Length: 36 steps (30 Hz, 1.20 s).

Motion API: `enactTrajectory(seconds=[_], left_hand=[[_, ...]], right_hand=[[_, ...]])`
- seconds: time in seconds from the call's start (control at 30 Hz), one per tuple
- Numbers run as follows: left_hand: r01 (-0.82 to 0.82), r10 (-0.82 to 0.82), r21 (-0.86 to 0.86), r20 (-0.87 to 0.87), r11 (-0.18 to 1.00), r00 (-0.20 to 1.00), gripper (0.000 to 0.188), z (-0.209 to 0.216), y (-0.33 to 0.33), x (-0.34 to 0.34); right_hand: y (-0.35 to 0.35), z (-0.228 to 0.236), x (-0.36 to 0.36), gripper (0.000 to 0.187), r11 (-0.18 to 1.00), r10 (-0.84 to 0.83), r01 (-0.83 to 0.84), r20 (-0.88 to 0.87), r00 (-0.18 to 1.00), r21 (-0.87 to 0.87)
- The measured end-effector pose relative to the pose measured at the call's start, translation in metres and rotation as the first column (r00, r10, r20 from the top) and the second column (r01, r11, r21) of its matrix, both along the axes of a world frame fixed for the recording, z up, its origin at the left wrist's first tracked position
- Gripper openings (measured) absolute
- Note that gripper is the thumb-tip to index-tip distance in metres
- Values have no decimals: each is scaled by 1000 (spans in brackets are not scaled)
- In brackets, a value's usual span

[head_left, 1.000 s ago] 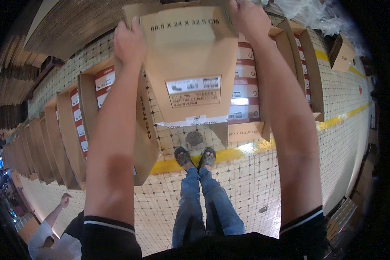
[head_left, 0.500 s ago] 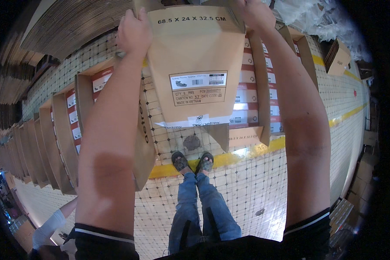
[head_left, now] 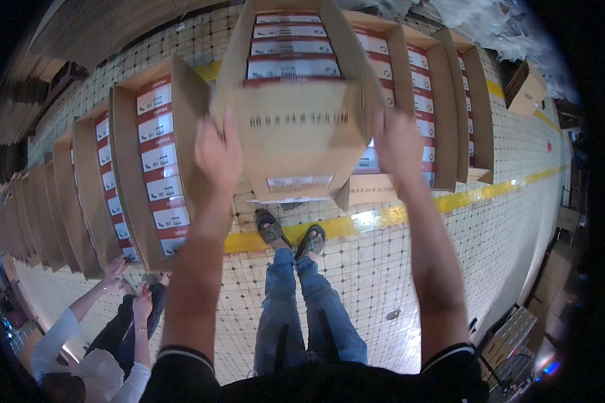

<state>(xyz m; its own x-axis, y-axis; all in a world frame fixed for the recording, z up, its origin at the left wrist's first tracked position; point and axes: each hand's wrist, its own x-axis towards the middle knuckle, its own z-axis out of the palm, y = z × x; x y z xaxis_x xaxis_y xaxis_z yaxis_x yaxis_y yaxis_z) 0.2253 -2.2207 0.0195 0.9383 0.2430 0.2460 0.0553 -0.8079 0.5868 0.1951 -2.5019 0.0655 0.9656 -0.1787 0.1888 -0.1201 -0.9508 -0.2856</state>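
Straight ahead of me is an open-topped brown cardboard carton (head_left: 299, 154) tilted toward me, with printing and a label on its near end. A column of red and white shoe boxes (head_left: 294, 68) shows inside it. My left hand (head_left: 218, 151) grips the carton's left near edge, thumb raised along the cardboard. On the opposite edge my right hand (head_left: 398, 149) is closed round the cardboard, somewhat blurred by motion. The carton's underside, and whether it touches the floor, are hidden.
Open cartons of shoe boxes stand in a row to the left (head_left: 158, 161) and right (head_left: 420, 101). A co-worker (head_left: 101, 356) crouches at lower left, hands by a carton. A yellow floor line (head_left: 376, 216) runs past my feet. Clear plastic (head_left: 464, 23) lies at upper right.
The carton has tipped, so its open top and the shoe boxes inside now show. Both hands have come down and closer to me with it. The co-worker at lower left shows more fully.
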Motion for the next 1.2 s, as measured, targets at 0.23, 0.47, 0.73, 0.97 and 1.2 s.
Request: enactTrajectory(seconds=[0.23,0.47,0.73,0.97,1.2], left_hand=[[-209,8,-187,-726,960,688,37,-89,18,-213],[284,-209,113,-440,952,874,35,-111,17,-222],[488,-308,208,-556,848,772,34,-118,7,-212],[499,-449,-43,-508,866,735,34,-98,31,-259],[-35,-110,-289,-470,957,876,46,-137,5,-172]], right_hand=[[66,-133,-243,39,740,-161,551,-694,702,385],[111,-158,-248,33,882,131,-12,-221,966,471],[88,-194,-204,29,904,418,-420,-370,829,80],[67,-147,-267,14,872,276,-55,-395,876,486],[37,-173,-201,31,946,-61,112,-171,983,304]])
